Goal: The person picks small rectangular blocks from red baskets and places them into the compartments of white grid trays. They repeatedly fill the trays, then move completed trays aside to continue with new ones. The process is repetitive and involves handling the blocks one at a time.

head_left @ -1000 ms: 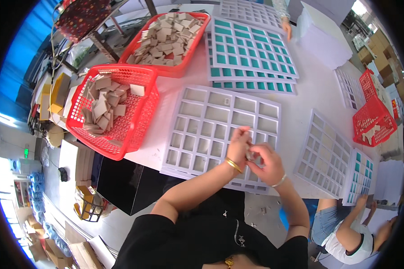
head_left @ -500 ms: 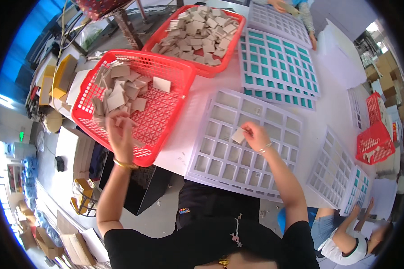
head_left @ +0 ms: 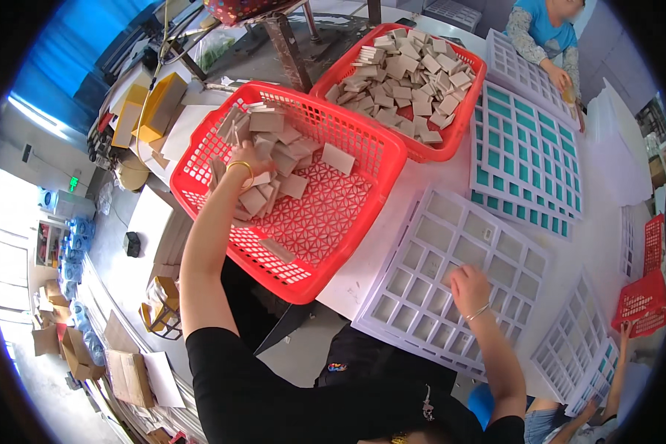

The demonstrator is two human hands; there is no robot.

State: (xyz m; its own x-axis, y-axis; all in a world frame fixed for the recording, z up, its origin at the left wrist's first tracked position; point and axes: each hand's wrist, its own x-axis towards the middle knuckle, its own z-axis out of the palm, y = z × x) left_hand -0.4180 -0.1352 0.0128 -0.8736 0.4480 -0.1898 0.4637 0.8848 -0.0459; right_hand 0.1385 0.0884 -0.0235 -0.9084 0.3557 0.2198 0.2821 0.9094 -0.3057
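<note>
My left hand (head_left: pixel 251 157) reaches into the near red plastic basket (head_left: pixel 383 166), down among a heap of thin, square grey-beige tiles (head_left: pixel 294 186). Its fingers are blurred and partly hidden by the pieces, so a hold on one cannot be made out. Over the white grid frame (head_left: pixel 392 334), my right hand (head_left: pixel 471 288) is closed in a pinch. The edge of a small beige tile (head_left: pixel 448 272) shows at its fingertips. Grey pieces fill the frame's square and oblong openings. This frame lies on top of another white one.
A second red basket (head_left: pixel 475 100), full of tiles, stands behind the first. White frames with teal openings (head_left: pixel 529 152) lie stacked further right. A person (head_left: pixel 551 55) works at the far side. More frames (head_left: pixel 573 333) and another red basket (head_left: pixel 642 302) are at the right, beside another person's arms.
My left hand has moved further into the tile heap. My right hand stays over the frame with its tile. The whole view has shifted, so the baskets and frames appear further right.
</note>
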